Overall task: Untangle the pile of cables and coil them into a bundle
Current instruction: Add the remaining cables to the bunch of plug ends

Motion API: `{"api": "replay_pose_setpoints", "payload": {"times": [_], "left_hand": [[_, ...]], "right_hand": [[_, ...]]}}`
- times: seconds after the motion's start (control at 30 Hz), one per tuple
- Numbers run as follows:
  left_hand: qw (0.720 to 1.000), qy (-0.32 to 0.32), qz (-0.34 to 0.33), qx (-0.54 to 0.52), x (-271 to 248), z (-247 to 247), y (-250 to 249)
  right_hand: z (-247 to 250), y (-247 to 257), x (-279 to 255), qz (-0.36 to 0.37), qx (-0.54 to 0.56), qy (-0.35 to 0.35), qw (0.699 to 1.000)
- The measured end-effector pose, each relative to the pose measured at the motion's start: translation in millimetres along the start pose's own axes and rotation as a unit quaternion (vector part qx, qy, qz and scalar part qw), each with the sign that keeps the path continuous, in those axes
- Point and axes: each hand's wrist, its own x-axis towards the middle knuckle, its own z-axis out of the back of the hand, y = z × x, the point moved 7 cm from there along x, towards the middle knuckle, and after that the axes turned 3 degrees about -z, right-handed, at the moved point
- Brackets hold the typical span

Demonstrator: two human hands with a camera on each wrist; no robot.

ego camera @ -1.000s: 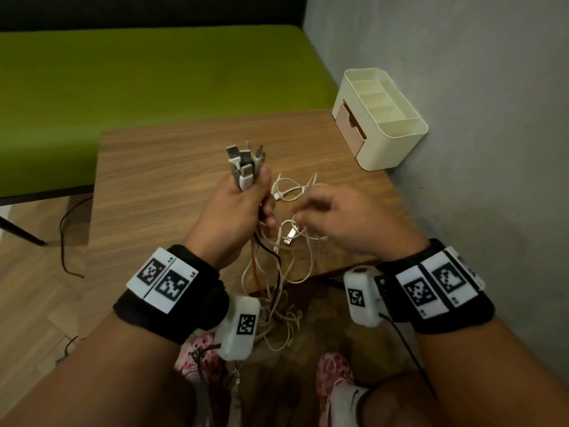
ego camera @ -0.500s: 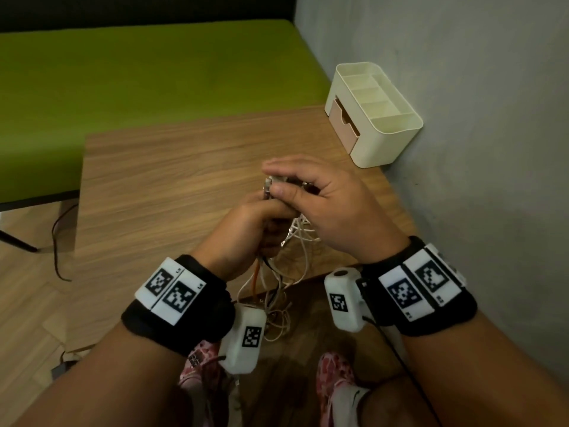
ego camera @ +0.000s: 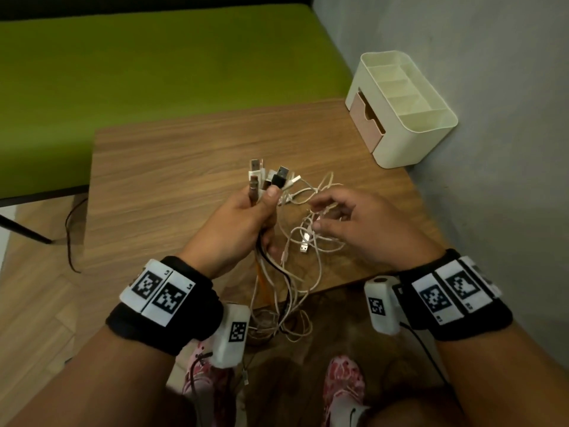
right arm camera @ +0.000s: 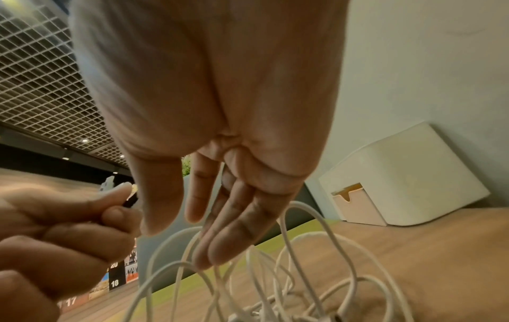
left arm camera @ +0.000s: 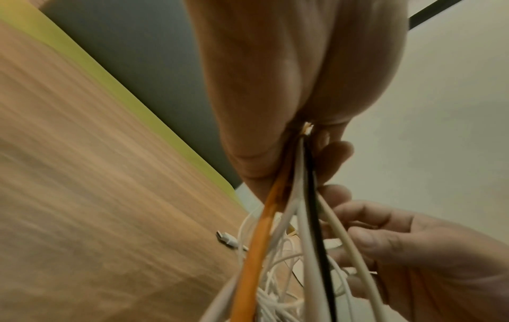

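My left hand (ego camera: pixel 261 208) grips a bunch of cables just below their plug ends (ego camera: pixel 268 180), which stick up above the fist. Orange (left arm camera: pixel 261 239), black (left arm camera: pixel 316 239) and white cables run down from that grip and hang past the table's front edge. To the right a loose tangle of white cables (ego camera: pixel 311 235) lies on the wooden table (ego camera: pixel 172 167). My right hand (ego camera: pixel 320 215) hovers over it with fingers (right arm camera: pixel 220 228) spread and relaxed, among the white loops (right arm camera: pixel 303 261), holding nothing.
A cream desk organizer (ego camera: pixel 409 109) with a pink drawer stands at the table's far right corner against the grey wall. A green bench (ego camera: pixel 154 66) lies behind the table. My feet in pink shoes (ego camera: pixel 345 383) are below the front edge.
Half a second ago my right hand covered the plug ends above the left fist. It has drawn back right to the white tangle and opened; the plugs show again.
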Motion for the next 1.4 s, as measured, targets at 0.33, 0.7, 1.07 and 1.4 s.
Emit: {"api": "replay_pose_setpoints", "payload": {"times": [0.33,0.7,1.07,1.4], "left_hand": [[0.999,0.000,-0.038,-0.007,4.7,3.0,-2.0],[0.999,0.018,-0.040,-0.010,6.7,4.3,-2.0],[0.999,0.011,-0.034,0.015,2.6,14.5,-5.2],[0.999,-0.006,-0.025,0.027,2.4,17.8,-5.7]], "right_hand": [[33.1,-22.1,-1.0,-0.066,-0.080,-0.080,0.991],[-11.2,-7.9,17.4,-0.038,0.062,0.011,0.997],[-7.8,1.2,22.3,0.015,-0.074,-0.083,0.994],[37.3,-12.1,18.3,-0.053,-0.068,-0.191,0.978]]}}
